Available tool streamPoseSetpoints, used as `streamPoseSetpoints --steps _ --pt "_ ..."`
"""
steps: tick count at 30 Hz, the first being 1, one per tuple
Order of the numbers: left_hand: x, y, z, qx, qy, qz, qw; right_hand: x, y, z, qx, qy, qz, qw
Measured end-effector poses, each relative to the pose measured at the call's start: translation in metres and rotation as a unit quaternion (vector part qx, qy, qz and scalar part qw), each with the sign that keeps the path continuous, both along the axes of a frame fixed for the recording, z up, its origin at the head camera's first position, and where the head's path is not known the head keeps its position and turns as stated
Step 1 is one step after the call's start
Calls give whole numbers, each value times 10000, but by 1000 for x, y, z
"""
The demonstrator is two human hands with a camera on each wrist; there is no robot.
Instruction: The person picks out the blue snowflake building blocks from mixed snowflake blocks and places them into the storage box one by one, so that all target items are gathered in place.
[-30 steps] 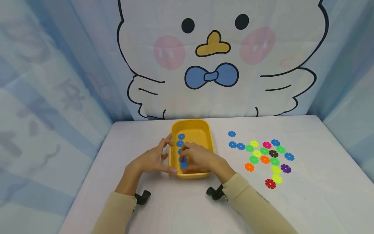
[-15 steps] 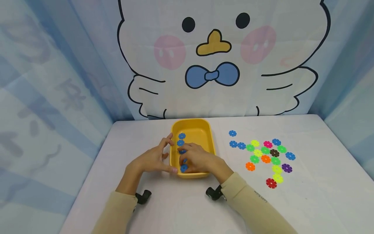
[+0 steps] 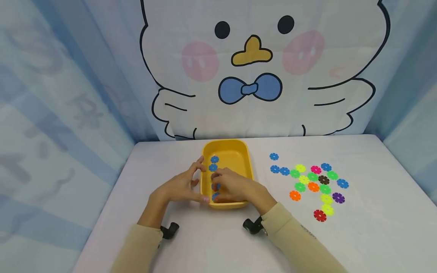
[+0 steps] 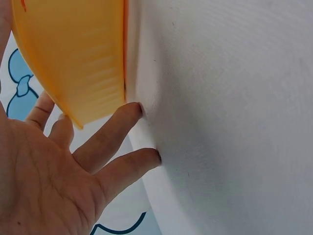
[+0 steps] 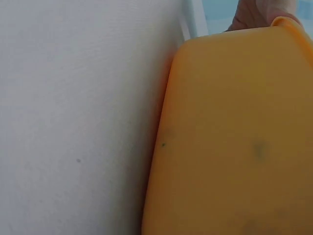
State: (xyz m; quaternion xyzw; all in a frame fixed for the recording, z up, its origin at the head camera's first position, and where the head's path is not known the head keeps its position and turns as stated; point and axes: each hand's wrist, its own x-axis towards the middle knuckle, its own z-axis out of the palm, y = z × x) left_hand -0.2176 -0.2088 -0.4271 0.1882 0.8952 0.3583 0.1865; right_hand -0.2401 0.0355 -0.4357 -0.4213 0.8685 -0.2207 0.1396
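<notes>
Works at a yellow tray (image 3: 239, 155) set close to the far edge of the bench (image 3: 211, 242), a little left of its middle. Touches the tray with the left grip (image 3: 182, 187), released and spread, thumb (image 3: 205, 199) at the near left corner of the rim, foremost fingers at the left rim. Points two other fingers (image 4: 107, 137) down toward the bench outside the tray wall. Reaches over the tray's near right corner with the right grip (image 3: 235, 184), fingers bent down among blue discs (image 3: 214, 159); cannot tell whether pinching one or only touching. Has those discs lined up along the tray's left wall, two in plain sight toward the far end, two more partly covered. Has loose discs over the bench's right half: a lone blue disc (image 3: 274, 156) nearest the far edge, a touching blue pair nearer, then green discs (image 3: 325, 189), yellow discs (image 3: 326, 199), orange discs (image 3: 313, 187), a pink disc (image 3: 315, 170) and a brown disc (image 3: 324, 180) clustered, a purple disc (image 3: 338, 198) toward the right edge, a red disc (image 3: 319, 215) closest to the near edge. Wears beige sleeves (image 3: 136, 248) and black wrist cameras (image 3: 253, 226).
</notes>
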Motion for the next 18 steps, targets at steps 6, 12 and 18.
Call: streamPoseSetpoints --steps 6,12,18 --pt "0 2 -2 41 100 -49 9999 1 8 4 -235 -62 133 9996" --pt "1 3 -3 -151 52 68 9998 -1 17 14 -297 -47 65 9995" --pt "0 3 -3 -122 10 104 9999 -3 31 26 -385 83 -69 9992"
